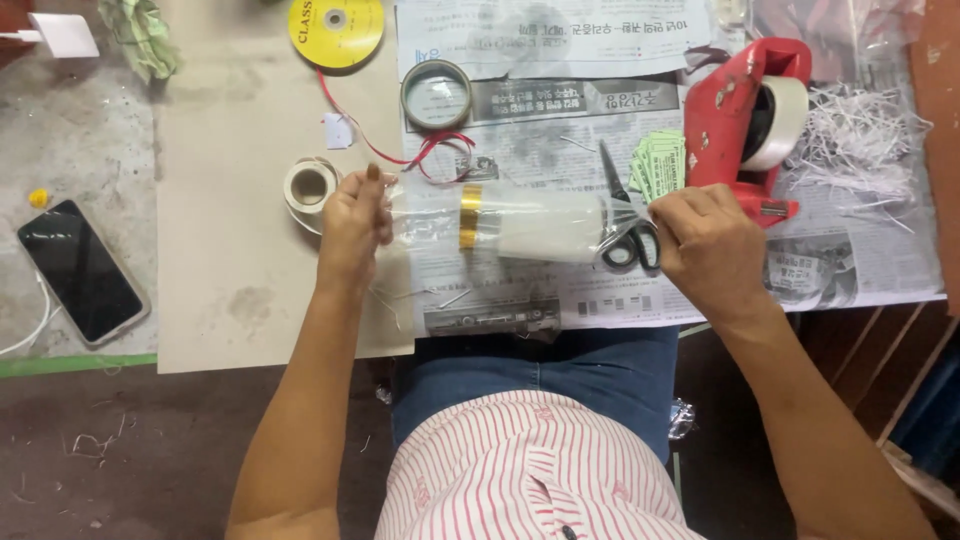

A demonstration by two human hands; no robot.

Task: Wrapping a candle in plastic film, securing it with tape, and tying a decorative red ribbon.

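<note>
I hold a clear wrapped roll (520, 225) with a gold band (470, 216) flat across the newspaper (560, 130) near the front edge of the worktop, just above my lap. My left hand (352, 222) pinches the loose clear wrap at its left end, fingers closed tight on the film. My right hand (705, 250) is closed around the right end of the roll, right where a pair of black-handled scissors (625, 225) lies against it; I cannot tell whether my fingers grip the scissors too. To do this well, I judge the film should stay taut between both hands, the gathered end pinched close to the roll so it bunches evenly, and the scissor blades kept pointing away from the wrap. Close to my left hand a small roll of white tape (308, 186) sits on the brown card sheet (250, 250). Farther back lie a red ribbon (420, 152), a yellow ribbon spool (336, 28) and a ring of clear tape (436, 95). Near the right edge stands a red tape dispenser (735, 110), with green tickets (660, 165) beside it and shredded white paper (860, 135) beyond. A dark phone (80, 270) lies on the grey surface at the left edge. The floor below is dark and scattered with scraps.
</note>
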